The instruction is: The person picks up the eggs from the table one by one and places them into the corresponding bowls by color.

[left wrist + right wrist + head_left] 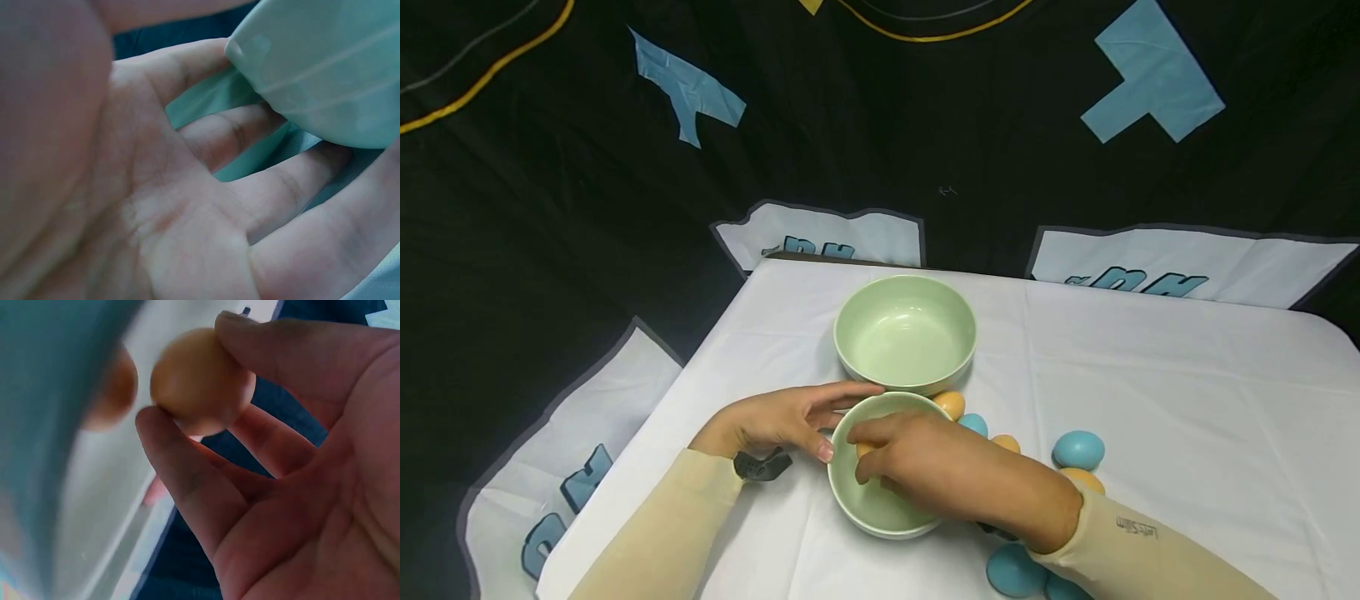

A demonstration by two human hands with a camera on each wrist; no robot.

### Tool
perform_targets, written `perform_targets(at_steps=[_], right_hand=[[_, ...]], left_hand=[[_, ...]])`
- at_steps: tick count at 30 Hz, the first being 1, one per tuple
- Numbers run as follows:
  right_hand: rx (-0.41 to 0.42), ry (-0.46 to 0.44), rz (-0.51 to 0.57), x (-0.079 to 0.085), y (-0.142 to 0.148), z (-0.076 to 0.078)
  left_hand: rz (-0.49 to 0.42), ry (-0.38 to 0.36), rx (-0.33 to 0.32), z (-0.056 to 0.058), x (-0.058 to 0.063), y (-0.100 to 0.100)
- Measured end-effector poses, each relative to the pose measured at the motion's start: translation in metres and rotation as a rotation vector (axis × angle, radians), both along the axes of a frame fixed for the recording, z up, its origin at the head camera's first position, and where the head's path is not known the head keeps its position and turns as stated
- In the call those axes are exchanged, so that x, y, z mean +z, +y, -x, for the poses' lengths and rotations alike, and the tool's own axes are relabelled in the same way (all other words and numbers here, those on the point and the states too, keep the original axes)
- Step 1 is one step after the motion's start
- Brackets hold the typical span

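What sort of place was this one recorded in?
Probably a staged recording booth rather than a working kitchen: a black backdrop bearing angular blue cutouts surrounds a white-covered table.

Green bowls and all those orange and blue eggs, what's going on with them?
A person's right hand is at a small round pale green bowl, with a smooth orange egg pinched between the thumb and fingers. The left hand touches that bowl's left side. A larger round pale green bowl stands just behind it. More orange eggs and shiny blue eggs lie to the right on the white cloth.
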State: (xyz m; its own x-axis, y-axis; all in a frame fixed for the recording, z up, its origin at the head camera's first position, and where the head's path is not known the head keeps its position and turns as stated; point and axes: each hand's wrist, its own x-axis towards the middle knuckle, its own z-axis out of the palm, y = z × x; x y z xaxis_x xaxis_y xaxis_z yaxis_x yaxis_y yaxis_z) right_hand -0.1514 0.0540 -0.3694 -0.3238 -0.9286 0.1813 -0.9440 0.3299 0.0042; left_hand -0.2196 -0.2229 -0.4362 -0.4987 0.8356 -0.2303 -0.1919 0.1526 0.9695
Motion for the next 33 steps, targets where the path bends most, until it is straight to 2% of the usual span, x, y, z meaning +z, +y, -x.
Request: perform_targets(at_steps=[5,8,18,24,33], right_hand=[[-0.009,-0.082,-0.073,-0.002,-0.003,-0.003],[-0.031,-0.1,-0.087,-0.003,-0.005,-0.004],[-0.028,-0.029,-0.064,-0.009,-0.005,-0.005],[-0.061,-0.003,-0.123,-0.011,-0.007,-0.007],[-0.077,-0.057,-0.144,-0.015,-0.008,-0.006]], left_hand=[[0.004,-0.002,0.002,-0.001,0.0,0.0],[0.006,0.001,0.003,-0.001,0.0,0.001],[0.009,-0.001,0.002,-0.002,-0.001,0.001],[0.011,0.007,0.007,-0.001,-0.002,-0.001],[0.007,0.003,0.0,0.001,0.0,0.001]])
